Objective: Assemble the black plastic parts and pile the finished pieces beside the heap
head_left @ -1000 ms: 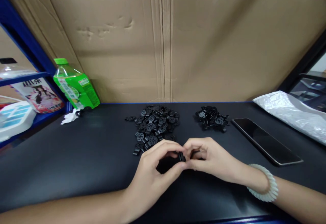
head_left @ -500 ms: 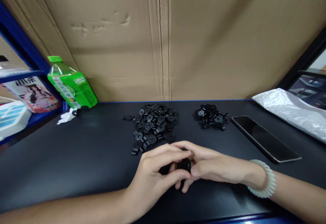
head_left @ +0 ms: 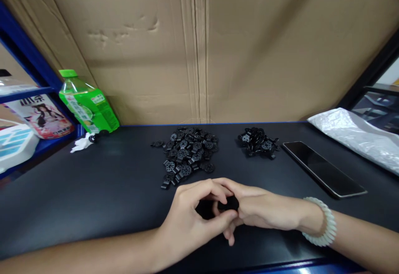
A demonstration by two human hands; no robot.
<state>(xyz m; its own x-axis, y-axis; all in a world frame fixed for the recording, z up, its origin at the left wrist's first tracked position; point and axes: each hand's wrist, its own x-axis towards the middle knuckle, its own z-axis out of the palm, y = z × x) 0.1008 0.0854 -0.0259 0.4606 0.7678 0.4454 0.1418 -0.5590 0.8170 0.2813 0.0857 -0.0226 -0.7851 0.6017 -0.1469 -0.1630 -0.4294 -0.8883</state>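
Note:
Between my two hands is a small black round part (head_left: pixel 229 204), partly covered by fingers. The thumb and index finger of my left hand (head_left: pixel 199 211) pinch its left side. My right hand (head_left: pixel 264 207), with a pale beaded bracelet on the wrist, grips it from the right, its lower fingers curled underneath. Beyond my hands a large pile of black perforated discs with clip-like tabs (head_left: pixel 190 151) lies on the black table (head_left: pixel 109 191). A smaller pile of similar black parts (head_left: pixel 258 142) sits to its right.
A phone (head_left: pixel 324 169) lies at the right, near a silvery plastic bag (head_left: pixel 358 135). At the left stand a green bottle (head_left: pixel 89 103), a crumpled white tissue (head_left: pixel 82 142) and a blue shelf (head_left: pixel 59 141) with a printed pouch (head_left: pixel 45 116). Cardboard (head_left: pixel 140 58) forms the back wall.
Both hands have shifted slightly down, and the black part has turned between the fingers. My left fingertips have bent more over it. The piles look the same.

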